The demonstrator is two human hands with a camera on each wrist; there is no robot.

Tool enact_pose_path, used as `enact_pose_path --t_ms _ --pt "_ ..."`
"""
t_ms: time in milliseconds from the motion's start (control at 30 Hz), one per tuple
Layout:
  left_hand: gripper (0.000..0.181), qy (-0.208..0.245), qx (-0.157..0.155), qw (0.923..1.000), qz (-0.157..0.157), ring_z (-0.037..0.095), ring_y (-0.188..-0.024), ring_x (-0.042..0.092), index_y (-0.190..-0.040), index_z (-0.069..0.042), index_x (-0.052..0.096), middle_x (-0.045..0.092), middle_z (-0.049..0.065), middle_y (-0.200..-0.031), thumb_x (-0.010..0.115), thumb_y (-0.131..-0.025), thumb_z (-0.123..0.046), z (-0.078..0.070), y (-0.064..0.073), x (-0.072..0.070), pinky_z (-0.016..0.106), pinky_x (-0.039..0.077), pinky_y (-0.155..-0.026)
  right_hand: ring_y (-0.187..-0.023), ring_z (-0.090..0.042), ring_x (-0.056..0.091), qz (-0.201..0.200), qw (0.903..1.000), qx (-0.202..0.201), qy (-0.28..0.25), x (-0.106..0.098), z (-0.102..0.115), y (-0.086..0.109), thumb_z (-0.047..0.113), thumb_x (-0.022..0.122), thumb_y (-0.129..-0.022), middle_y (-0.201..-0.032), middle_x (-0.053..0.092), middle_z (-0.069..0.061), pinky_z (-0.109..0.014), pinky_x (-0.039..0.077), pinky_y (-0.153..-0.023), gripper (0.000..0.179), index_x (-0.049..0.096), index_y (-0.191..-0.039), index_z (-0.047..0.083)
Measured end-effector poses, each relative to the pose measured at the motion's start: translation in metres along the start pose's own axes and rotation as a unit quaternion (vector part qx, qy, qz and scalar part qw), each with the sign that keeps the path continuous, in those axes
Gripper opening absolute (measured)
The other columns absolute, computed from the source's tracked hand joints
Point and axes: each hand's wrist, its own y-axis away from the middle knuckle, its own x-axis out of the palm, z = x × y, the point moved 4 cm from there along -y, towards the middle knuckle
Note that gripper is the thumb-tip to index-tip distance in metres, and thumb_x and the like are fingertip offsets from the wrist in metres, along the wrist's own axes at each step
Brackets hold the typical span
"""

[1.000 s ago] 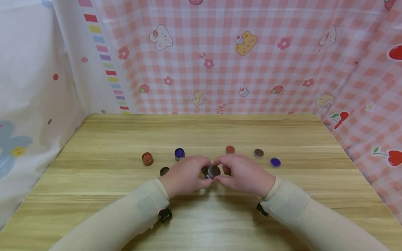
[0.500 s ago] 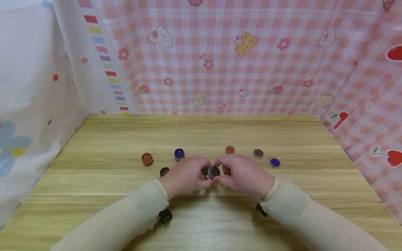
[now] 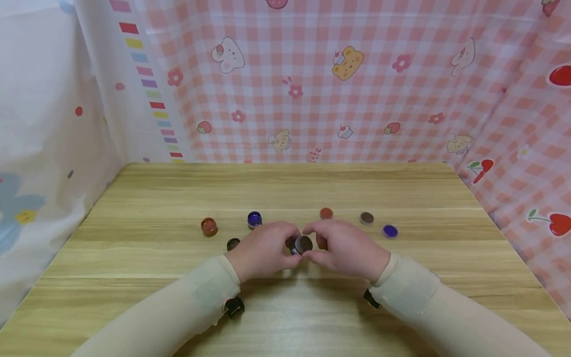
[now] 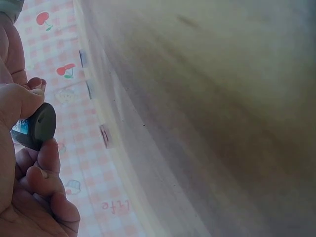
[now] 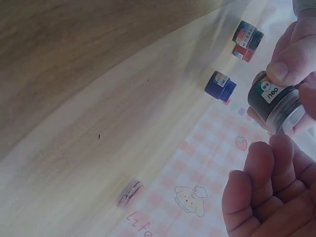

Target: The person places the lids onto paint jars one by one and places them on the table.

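Note:
A small dark paint jar [image 3: 294, 246] is held between both hands, tilted, above the table. Its clear-rimmed lid [image 3: 304, 244] with a brown top faces right. My left hand [image 3: 264, 250] grips the body of the jar. With thumb and fingertips my right hand [image 3: 350, 248] pinches the lid's edge. In the right wrist view a "deli" label shows on the jar [image 5: 266, 94], with the lid seated at its mouth and the right fingertips [image 5: 281, 145] at the rim. The left wrist view shows the jar's dark base [image 4: 45, 123] between the left thumb and fingers.
Left of the hands stand an orange jar [image 3: 209, 227], a purple jar [image 3: 255, 219] and a dark jar [image 3: 233, 244] partly hidden by the left hand. Behind and right lie an orange lid [image 3: 326, 213], a brown lid [image 3: 367, 218] and a purple lid [image 3: 390, 231]. Cloth walls [image 3: 290, 99] surround the table.
Hands, jar and lid stay in nearly the same place; the whole head view shifts very slightly. The other jars and lids have not moved.

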Motion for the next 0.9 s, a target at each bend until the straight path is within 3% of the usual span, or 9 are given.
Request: enact_pose_path --t_ms 333,533,900 --pt "0.017 -0.001 0.002 1.0 -0.005 0.009 -0.081 0.059 -0.1 -0.021 0.069 0.063 -0.01 -0.089 0.079 -0.092 -0.032 -0.0006 0.0001 -0.0009 0.028 0.051 -0.075 -0.062 -0.004 0.044 0.0 1.0 0.005 -0.003 0.0011 -0.0016 -0.0004 0.023 0.084 -0.09 -0.072 0.054 0.009 -0.022 0.04 -0.059 0.028 0.074 -0.114 0.011" --pt "0.017 -0.006 0.007 0.9999 -0.007 0.008 -0.082 0.059 -0.1 -0.021 0.069 0.063 -0.01 -0.09 0.079 -0.092 -0.032 -0.0007 -0.0008 -0.0006 0.028 0.05 -0.076 -0.065 -0.004 0.046 0.001 1.0 0.003 -0.005 0.0014 -0.0017 -0.0004 0.022 0.084 -0.09 -0.076 0.055 0.009 -0.022 0.042 -0.061 0.033 0.074 -0.12 0.013" --pt "0.016 -0.008 -0.005 0.9999 -0.01 0.01 -0.083 0.059 -0.102 -0.021 0.069 0.064 -0.01 -0.092 0.077 -0.092 -0.031 -0.004 -0.002 -0.0016 0.029 0.051 -0.077 -0.062 -0.003 0.046 0.007 0.9996 -0.001 0.029 0.0044 0.0017 -0.0018 0.025 0.077 -0.097 -0.073 0.055 0.009 -0.022 0.042 -0.059 0.031 0.072 -0.121 0.007"
